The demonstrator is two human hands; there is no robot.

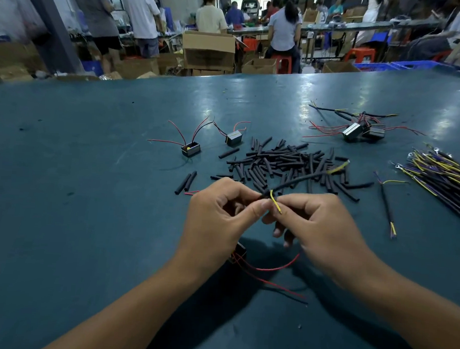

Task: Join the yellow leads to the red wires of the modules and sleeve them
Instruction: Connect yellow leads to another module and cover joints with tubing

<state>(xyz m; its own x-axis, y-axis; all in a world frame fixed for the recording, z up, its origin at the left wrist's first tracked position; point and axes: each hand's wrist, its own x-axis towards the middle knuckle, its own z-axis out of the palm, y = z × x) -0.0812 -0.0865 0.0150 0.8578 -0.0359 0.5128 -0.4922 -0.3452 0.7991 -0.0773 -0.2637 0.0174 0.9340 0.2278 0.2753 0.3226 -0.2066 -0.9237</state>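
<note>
Both my hands meet above the teal table. My right hand pinches a black cable whose yellow lead sticks out between the fingertips. My left hand pinches at the same spot with thumb and forefinger; what it holds there is hidden. Below my left wrist hangs a small black module with red wires trailing onto the table. A pile of black sleeves lies just beyond my hands.
Two loose modules with red wires stand left of the pile. Joined modules lie at the back right. A bundle of yellow and purple cables lies at the right edge, one single cable beside it. People work behind.
</note>
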